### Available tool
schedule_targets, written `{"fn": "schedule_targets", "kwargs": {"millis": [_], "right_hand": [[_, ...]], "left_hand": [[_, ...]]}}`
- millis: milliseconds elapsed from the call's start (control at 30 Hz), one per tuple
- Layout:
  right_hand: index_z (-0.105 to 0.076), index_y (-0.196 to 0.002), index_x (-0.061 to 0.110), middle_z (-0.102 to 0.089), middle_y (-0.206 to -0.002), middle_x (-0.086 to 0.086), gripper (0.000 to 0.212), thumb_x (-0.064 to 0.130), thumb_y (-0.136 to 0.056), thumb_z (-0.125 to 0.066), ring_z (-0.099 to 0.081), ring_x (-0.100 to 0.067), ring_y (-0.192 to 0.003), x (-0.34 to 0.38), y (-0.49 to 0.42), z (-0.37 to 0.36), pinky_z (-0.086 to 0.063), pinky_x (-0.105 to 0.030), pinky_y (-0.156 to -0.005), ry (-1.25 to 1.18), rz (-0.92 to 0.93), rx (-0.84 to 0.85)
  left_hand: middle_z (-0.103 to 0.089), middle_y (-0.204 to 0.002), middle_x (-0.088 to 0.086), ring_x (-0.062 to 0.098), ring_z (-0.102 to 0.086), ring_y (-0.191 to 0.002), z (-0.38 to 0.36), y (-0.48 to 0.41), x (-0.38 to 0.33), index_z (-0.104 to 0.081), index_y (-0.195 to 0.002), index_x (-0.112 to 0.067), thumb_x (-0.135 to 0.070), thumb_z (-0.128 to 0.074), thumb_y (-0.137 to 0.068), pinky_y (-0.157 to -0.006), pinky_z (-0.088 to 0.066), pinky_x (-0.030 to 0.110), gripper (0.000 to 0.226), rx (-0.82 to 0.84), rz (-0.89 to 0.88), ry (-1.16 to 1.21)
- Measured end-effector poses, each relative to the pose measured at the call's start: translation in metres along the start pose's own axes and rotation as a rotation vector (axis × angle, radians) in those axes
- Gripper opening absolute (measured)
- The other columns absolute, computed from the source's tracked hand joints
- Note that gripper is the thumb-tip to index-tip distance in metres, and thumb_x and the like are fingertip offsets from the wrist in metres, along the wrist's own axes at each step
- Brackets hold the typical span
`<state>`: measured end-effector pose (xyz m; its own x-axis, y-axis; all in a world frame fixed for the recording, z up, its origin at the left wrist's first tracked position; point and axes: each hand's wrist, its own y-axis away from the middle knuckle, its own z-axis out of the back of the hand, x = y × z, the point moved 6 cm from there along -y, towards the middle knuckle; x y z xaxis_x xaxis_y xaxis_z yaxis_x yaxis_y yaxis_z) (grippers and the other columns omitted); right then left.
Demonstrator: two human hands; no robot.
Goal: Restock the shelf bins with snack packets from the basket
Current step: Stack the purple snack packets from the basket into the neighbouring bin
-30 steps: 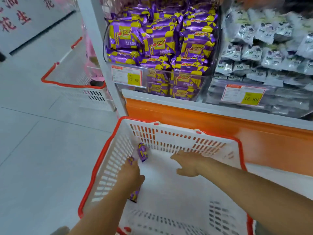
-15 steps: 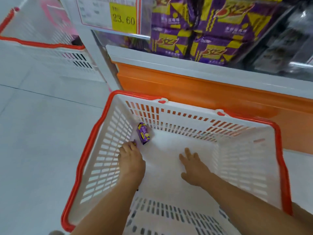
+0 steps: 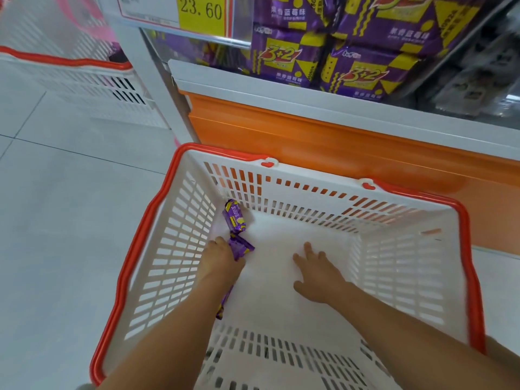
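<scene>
A white basket with a red rim (image 3: 157, 209) stands on the floor before the shelf. Both my arms reach down into it. My left hand (image 3: 221, 258) is at the basket's left wall, its fingers curled round a small purple snack packet (image 3: 242, 247). Another purple packet (image 3: 235, 218) lies loose in the far left corner. A third purple packet (image 3: 223, 304) peeks out from under my left forearm. My right hand (image 3: 316, 273) rests flat with spread fingers on the white basket floor and holds nothing. The shelf bin (image 3: 323, 54) above is packed with large purple and yellow packets.
An orange shelf base (image 3: 309, 142) runs right behind the basket. A second white basket with a red rim (image 3: 64, 63) sits on the floor at the far left. A yellow price tag (image 3: 201, 9) reads 23.60. Grey packets (image 3: 484, 77) fill the bin to the right.
The view has tilted down and closer to the basket. My left hand has closed on a purple packet near the left wall. My right hand has settled flat on the basket floor.
</scene>
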<state>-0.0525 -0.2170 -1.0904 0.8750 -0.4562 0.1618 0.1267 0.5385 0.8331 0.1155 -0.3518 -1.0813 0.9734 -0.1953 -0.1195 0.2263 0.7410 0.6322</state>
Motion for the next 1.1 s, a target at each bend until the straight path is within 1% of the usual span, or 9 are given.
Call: {"fn": "schedule_targets", "kwargs": {"millis": [167, 333, 433, 500, 567, 767, 867, 967, 1100], "right_hand": [[-0.017, -0.154, 0.024, 0.001, -0.163, -0.008, 0.065, 0.033, -0.097, -0.048, -0.008, -0.033, -0.148, -0.001, -0.002, 0.008, -0.023, -0.041, -0.117, -0.192, 0.021, -0.141], [-0.019, -0.152, 0.038, -0.003, -0.161, 0.011, 0.076, 0.014, -0.092, -0.06, -0.019, -0.005, -0.14, 0.016, 0.005, 0.033, -0.034, -0.029, -0.108, -0.429, 0.297, -0.362], [-0.052, -0.133, 0.028, -0.032, -0.149, 0.012, 0.044, 0.024, -0.091, -0.066, -0.033, -0.001, -0.126, 0.024, 0.005, 0.04, -0.039, -0.025, -0.099, -0.448, 0.384, -0.384], [-0.062, -0.108, 0.02, -0.057, -0.114, 0.008, 0.02, 0.03, -0.091, -0.065, -0.047, -0.007, -0.101, 0.022, 0.003, 0.043, -0.042, -0.027, -0.081, -0.422, 0.379, -0.403], [-0.06, -0.089, 0.022, -0.056, -0.089, 0.01, 0.01, 0.03, -0.094, -0.06, -0.047, -0.006, -0.082, 0.013, 0.002, 0.044, -0.039, -0.027, -0.07, -0.443, 0.32, -0.423], [-0.059, -0.08, 0.014, -0.064, -0.08, -0.004, 0.017, 0.02, -0.096, -0.056, -0.06, -0.02, -0.078, -0.014, 0.0, 0.033, -0.049, -0.037, -0.072, -0.578, 0.152, -0.423], [-0.053, -0.07, 0.019, -0.059, -0.071, 0.001, 0.025, 0.015, -0.093, -0.058, -0.054, -0.013, -0.066, -0.019, 0.0, 0.033, -0.045, -0.026, -0.062, -0.689, 0.104, -0.434], [-0.053, -0.065, 0.015, -0.061, -0.07, -0.008, 0.026, 0.009, -0.088, -0.061, -0.062, -0.025, -0.068, -0.028, -0.001, 0.032, -0.053, -0.037, -0.067, -0.806, 0.055, -0.439], [-0.056, -0.063, 0.01, -0.063, -0.071, -0.015, 0.021, 0.004, -0.081, -0.066, -0.068, -0.028, -0.069, -0.038, -0.002, 0.028, -0.059, -0.046, -0.07, -0.918, 0.004, -0.432]], "left_hand": [[-0.054, -0.114, 0.007, 0.025, -0.056, -0.105, -0.014, 0.006, -0.011, -0.047, -0.114, -0.009, -0.046, -0.056, -0.09, -0.076, -0.042, 0.032, 0.045, 0.038, -0.075, -0.11], [-0.054, -0.07, 0.0, 0.016, -0.047, -0.067, -0.021, 0.011, -0.024, -0.058, -0.072, -0.021, -0.04, -0.053, -0.092, -0.068, -0.035, 0.028, 0.028, 0.293, -0.149, 0.537], [-0.048, -0.065, 0.006, 0.019, -0.043, -0.064, -0.024, 0.018, -0.032, -0.054, -0.064, -0.015, -0.045, -0.053, -0.08, -0.066, -0.036, 0.032, 0.034, 0.49, -0.188, 0.742], [-0.057, -0.072, 0.014, 0.021, -0.049, -0.067, -0.021, 0.014, -0.03, -0.064, -0.074, -0.009, -0.046, -0.051, -0.083, -0.067, -0.042, 0.033, 0.04, 0.418, -0.143, 0.742], [-0.064, -0.083, 0.016, 0.021, -0.054, -0.071, -0.01, 0.003, -0.02, -0.066, -0.084, -0.006, -0.042, -0.048, -0.092, -0.068, -0.043, 0.034, 0.041, 0.157, -0.092, 0.647], [-0.048, -0.105, 0.01, 0.024, -0.052, -0.08, 0.024, -0.003, -0.018, -0.054, -0.104, -0.011, -0.018, -0.054, -0.094, -0.068, -0.041, 0.032, 0.012, -0.34, -0.066, 0.484], [-0.036, -0.129, 0.015, 0.03, -0.054, -0.099, 0.027, -0.007, -0.029, -0.045, -0.131, -0.025, -0.023, -0.057, -0.093, -0.084, -0.051, 0.041, 0.04, -0.287, -0.085, 0.459], [-0.014, -0.153, 0.015, 0.034, -0.035, -0.134, 0.017, -0.018, -0.035, -0.036, -0.146, -0.033, -0.034, -0.052, -0.097, -0.109, -0.037, 0.045, 0.052, -0.114, -0.099, 0.25], [-0.034, -0.146, 0.013, 0.031, -0.043, -0.126, 0.016, -0.024, -0.027, -0.054, -0.136, -0.019, -0.028, -0.055, -0.096, -0.106, -0.039, 0.04, 0.041, -0.13, -0.066, 0.381]]}}
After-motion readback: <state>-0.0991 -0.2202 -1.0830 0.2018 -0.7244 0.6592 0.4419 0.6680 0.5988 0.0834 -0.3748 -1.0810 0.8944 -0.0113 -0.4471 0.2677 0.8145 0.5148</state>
